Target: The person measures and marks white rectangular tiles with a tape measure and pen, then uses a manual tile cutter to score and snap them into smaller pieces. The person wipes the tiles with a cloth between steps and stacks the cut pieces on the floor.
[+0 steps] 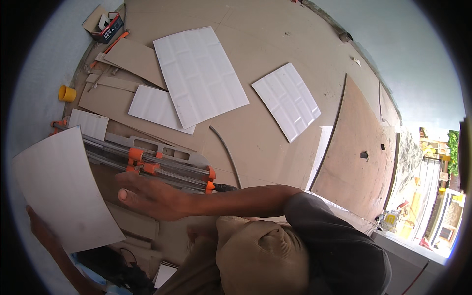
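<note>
Pale, plain and smooth, the large tile (69, 189) fills the far left of the frame, tilted, its face softly shaded from white to grey with faint smudges and its edges looking bowed near the rim of the view. The left hand (43, 231) has hold of it at the lower-left edge; the fingers are partly hidden by the tile, so I cannot tell how tightly they close. Left of centre, the right hand (155, 197) is empty, its fingers loosely extended and thumb apart, slightly blurred. It hovers near the tile cutter (149, 168), with orange fittings on metal rails; I cannot tell whether they touch. At upper centre, a white panel (201, 76) with raised brick-like rectangles overlaps brown boards (137, 61); a smaller matching panel (287, 101) lies to its right.
</note>
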`<action>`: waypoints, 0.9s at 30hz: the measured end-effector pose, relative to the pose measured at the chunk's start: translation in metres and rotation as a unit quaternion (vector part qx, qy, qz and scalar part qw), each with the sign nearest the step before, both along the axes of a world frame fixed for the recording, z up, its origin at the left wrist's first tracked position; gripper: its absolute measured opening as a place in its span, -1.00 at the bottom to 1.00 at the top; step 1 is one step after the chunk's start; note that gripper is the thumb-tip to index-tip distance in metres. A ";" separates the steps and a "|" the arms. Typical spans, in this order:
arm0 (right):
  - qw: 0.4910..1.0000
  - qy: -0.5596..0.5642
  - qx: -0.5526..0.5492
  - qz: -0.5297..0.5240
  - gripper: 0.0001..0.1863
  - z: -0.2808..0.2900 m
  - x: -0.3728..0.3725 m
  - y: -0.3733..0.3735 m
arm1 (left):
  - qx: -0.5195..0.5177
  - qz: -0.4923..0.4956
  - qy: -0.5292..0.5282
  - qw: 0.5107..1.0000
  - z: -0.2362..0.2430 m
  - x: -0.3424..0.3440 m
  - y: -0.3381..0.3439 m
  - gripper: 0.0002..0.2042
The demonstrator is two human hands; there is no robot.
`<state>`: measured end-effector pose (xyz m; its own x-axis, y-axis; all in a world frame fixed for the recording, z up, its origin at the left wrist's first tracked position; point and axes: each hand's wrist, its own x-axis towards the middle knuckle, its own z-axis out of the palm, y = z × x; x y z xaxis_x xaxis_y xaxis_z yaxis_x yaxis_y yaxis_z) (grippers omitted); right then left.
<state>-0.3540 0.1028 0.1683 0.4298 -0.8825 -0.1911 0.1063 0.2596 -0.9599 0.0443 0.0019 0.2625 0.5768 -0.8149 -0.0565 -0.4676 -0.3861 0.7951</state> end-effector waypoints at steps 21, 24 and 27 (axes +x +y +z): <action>0.783 -0.171 0.248 -0.545 -0.46 -0.038 -0.195 0.090 | 0.120 -0.446 0.147 0.874 -0.039 -0.317 0.042 -0.40; 0.727 -0.188 0.282 -0.597 -0.51 -0.050 -0.237 0.118 | 0.114 -0.450 0.117 0.878 -0.040 -0.314 0.057 -0.40; 0.673 -0.170 0.287 -0.660 -0.55 -0.061 -0.284 0.149 | 0.105 -0.441 0.096 0.886 -0.051 -0.285 0.066 -0.42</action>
